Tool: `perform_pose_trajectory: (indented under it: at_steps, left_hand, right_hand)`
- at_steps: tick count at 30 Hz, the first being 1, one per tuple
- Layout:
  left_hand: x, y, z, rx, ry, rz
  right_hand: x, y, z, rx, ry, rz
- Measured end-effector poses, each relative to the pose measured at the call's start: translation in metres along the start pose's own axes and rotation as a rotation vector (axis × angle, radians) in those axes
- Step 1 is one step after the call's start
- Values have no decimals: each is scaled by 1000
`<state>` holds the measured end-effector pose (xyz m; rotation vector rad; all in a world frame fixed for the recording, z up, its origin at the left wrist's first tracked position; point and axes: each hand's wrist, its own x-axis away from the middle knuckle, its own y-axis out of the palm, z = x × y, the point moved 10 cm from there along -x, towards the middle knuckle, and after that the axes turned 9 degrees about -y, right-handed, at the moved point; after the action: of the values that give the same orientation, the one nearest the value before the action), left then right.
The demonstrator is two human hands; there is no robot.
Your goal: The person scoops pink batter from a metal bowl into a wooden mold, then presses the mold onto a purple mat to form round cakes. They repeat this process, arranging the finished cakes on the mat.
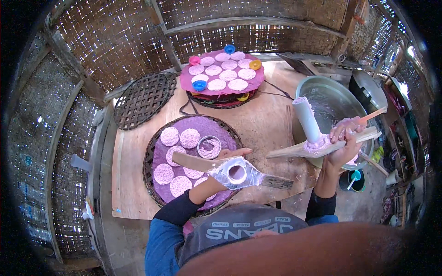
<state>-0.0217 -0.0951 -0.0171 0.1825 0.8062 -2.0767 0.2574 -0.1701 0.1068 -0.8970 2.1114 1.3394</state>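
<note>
My left hand (234,153) is at a wooden press (271,181) with a plastic-wrapped round opening, over the near tray; the bar hides much of its grip. Closed around a wooden plunger (294,150) is my right hand (345,138), smeared with pink dough. The plunger's pale cylinder (306,118) points up and carries dough at its base. An orange-handled utensil (372,115) sticks out from the same hand. Beyond the press a metal ring (199,149) surrounds some pink strands. Several round pink noodle cakes (180,186) lie on the tray's purple sheet (159,154).
A large metal basin (304,85) stands at right, partly behind the plunger. A second tray of pink cakes (228,76) sits at the back, with coloured cups on it. Left of it leans a woven rack (145,101). A dark bucket (361,184) holds a turquoise dipper (354,175).
</note>
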Motion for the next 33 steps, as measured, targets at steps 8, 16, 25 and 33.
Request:
perform_pose_trajectory:
  at_steps: [8,16,25,33]
  left_hand:
    - [2,7,-21,115,-154,-77]
    - [-2,2,-1,460,-40,-74]
    - [28,52,-7,641,-111,-245]
    - [29,59,16,198,11,-160]
  right_hand:
    - [4,6,4,37,-2,-2]
    - [8,3,10,5,40,23]
    - [13,-5,7,51,60,43]
    - [14,-15,10,78,71,9]
